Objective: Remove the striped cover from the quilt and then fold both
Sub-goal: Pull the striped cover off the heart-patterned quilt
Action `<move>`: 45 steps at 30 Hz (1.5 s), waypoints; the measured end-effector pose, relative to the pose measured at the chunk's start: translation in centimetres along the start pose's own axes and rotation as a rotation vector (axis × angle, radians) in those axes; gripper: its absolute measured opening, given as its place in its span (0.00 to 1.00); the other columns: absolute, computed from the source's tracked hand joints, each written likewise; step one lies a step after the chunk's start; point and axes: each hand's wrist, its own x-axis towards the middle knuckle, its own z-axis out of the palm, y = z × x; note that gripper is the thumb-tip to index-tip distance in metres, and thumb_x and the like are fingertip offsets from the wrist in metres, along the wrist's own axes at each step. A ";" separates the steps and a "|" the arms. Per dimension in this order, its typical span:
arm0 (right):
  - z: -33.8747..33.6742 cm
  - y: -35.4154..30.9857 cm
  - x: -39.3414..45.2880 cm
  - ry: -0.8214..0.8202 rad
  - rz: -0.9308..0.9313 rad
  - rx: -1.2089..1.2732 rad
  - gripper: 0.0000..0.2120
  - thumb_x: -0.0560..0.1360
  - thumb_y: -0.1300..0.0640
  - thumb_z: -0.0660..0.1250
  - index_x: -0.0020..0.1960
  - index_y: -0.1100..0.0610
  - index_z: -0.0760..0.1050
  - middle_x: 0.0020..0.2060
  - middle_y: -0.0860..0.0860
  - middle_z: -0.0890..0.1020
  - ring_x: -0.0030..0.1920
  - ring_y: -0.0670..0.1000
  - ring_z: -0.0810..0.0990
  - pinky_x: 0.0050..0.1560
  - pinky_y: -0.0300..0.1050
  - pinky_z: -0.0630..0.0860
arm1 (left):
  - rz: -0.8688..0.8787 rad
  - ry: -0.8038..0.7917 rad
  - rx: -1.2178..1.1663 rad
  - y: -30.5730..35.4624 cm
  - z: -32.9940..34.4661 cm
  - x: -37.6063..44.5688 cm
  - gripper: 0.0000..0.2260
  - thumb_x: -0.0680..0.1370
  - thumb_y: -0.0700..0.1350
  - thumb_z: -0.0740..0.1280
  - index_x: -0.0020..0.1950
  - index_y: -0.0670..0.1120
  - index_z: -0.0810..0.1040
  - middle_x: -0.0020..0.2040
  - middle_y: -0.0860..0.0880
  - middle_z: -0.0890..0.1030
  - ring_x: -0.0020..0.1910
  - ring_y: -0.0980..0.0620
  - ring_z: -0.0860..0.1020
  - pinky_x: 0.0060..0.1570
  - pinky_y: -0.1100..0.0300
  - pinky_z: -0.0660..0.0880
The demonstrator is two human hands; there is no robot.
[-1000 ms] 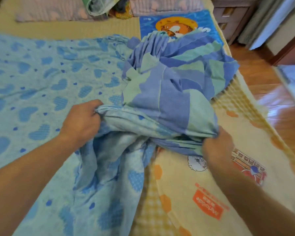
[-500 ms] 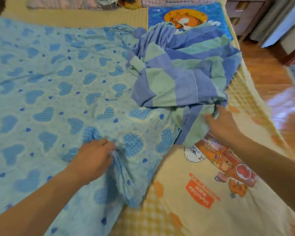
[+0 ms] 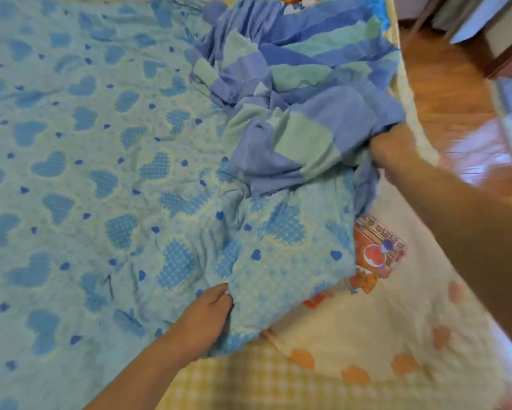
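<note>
The light blue quilt (image 3: pixel 107 179) with darker blue hearts lies spread over most of the bed. The striped cover (image 3: pixel 302 93), in blue and green bands, is bunched in a heap at the quilt's far right side. My left hand (image 3: pixel 203 318) pinches a fold of the quilt near its lower right corner. My right hand (image 3: pixel 392 150) grips the near right edge of the striped cover, with its fingers buried in the cloth. Part of the cover still overlaps the quilt.
A cream sheet (image 3: pixel 396 321) with orange dots and cartoon prints lies under the quilt at the right. A yellow checked sheet (image 3: pixel 249 383) shows at the near edge. The bed's right edge drops to a wooden floor (image 3: pixel 444 84).
The striped cover has been drawn up and to the right, baring more of the quilt. My left hand slid down and right along the quilt, which now lies flatter. The view dipped lower.
</note>
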 end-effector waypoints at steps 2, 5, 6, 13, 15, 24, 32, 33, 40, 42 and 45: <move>-7.5 -1.5 2.1 0.069 0.050 0.214 0.14 0.80 0.67 0.55 0.38 0.57 0.67 0.24 0.50 0.77 0.25 0.42 0.75 0.29 0.34 0.72 | 0.028 -0.048 0.038 0.9 2.8 -1.8 0.15 0.84 0.40 0.57 0.49 0.55 0.80 0.44 0.66 0.82 0.49 0.67 0.78 0.46 0.80 0.67; -14.9 -1.8 3.5 0.168 -0.039 0.350 0.05 0.76 0.62 0.62 0.45 0.53 0.72 0.26 0.47 0.77 0.28 0.47 0.75 0.29 0.42 0.73 | 0.048 -0.162 0.003 2.4 9.3 -3.0 0.14 0.84 0.42 0.57 0.54 0.56 0.81 0.50 0.64 0.83 0.51 0.73 0.77 0.55 0.75 0.70; -15.3 -1.1 3.4 0.134 -0.057 0.338 0.08 0.73 0.59 0.66 0.51 0.50 0.73 0.30 0.47 0.77 0.30 0.47 0.75 0.32 0.43 0.72 | 0.087 -0.216 -0.025 2.8 12.2 -2.9 0.13 0.83 0.45 0.57 0.58 0.56 0.81 0.55 0.62 0.83 0.57 0.69 0.77 0.62 0.69 0.70; -10.8 14.3 -9.6 -0.524 0.082 -0.461 0.53 0.62 0.33 0.73 0.78 0.50 0.54 0.66 0.54 0.72 0.61 0.53 0.77 0.61 0.54 0.73 | 0.397 -0.616 0.525 5.6 32.3 -3.5 0.19 0.80 0.44 0.63 0.71 0.44 0.69 0.65 0.39 0.75 0.64 0.39 0.75 0.64 0.45 0.73; -10.4 20.5 -12.0 -0.390 0.183 -0.709 0.53 0.65 0.40 0.72 0.80 0.52 0.47 0.71 0.60 0.68 0.66 0.63 0.72 0.65 0.57 0.71 | 0.459 -0.599 0.659 4.3 32.2 -3.5 0.23 0.79 0.44 0.65 0.73 0.44 0.67 0.68 0.38 0.73 0.67 0.38 0.71 0.68 0.46 0.69; -7.8 34.5 -23.0 -0.008 0.588 -0.449 0.47 0.72 0.38 0.69 0.79 0.54 0.47 0.76 0.60 0.55 0.76 0.63 0.56 0.74 0.59 0.53 | 0.295 -0.135 1.386 -13.7 11.7 -3.9 0.38 0.65 0.67 0.70 0.72 0.53 0.71 0.68 0.43 0.76 0.63 0.37 0.77 0.52 0.40 0.78; -11.8 35.1 -15.3 -0.014 0.350 -0.609 0.45 0.75 0.39 0.60 0.80 0.57 0.41 0.78 0.58 0.56 0.78 0.62 0.51 0.77 0.58 0.48 | 0.397 -0.100 1.407 -11.8 11.0 -1.7 0.25 0.69 0.44 0.74 0.62 0.55 0.71 0.56 0.53 0.75 0.50 0.49 0.77 0.38 0.56 0.75; -12.0 35.0 -14.7 -0.047 0.340 -0.664 0.44 0.76 0.39 0.61 0.80 0.54 0.40 0.78 0.58 0.57 0.77 0.63 0.52 0.76 0.60 0.50 | 0.437 -0.079 1.349 -11.6 11.2 -2.1 0.22 0.71 0.44 0.73 0.60 0.58 0.70 0.52 0.55 0.75 0.47 0.51 0.77 0.36 0.59 0.72; -11.3 33.9 -15.5 -0.104 0.315 -0.713 0.42 0.76 0.40 0.65 0.80 0.54 0.47 0.75 0.60 0.61 0.73 0.66 0.59 0.72 0.62 0.58 | 0.431 -0.107 1.226 -14.9 11.3 -9.9 0.15 0.65 0.48 0.64 0.50 0.57 0.77 0.41 0.58 0.75 0.38 0.54 0.79 0.30 0.59 0.74; -11.3 34.9 -16.4 -0.141 0.329 -0.713 0.43 0.76 0.40 0.66 0.79 0.56 0.47 0.73 0.63 0.63 0.73 0.67 0.60 0.72 0.61 0.57 | 0.374 -0.103 1.288 -16.6 12.4 -9.9 0.10 0.67 0.46 0.66 0.48 0.55 0.75 0.41 0.56 0.75 0.38 0.52 0.81 0.31 0.56 0.77; -12.2 36.4 -16.6 -0.102 0.302 -0.749 0.42 0.73 0.34 0.66 0.75 0.58 0.57 0.69 0.64 0.68 0.70 0.67 0.65 0.69 0.60 0.61 | 0.133 -0.068 1.136 -15.0 16.7 -9.5 0.08 0.75 0.45 0.64 0.49 0.57 0.69 0.47 0.55 0.75 0.50 0.53 0.80 0.45 0.56 0.77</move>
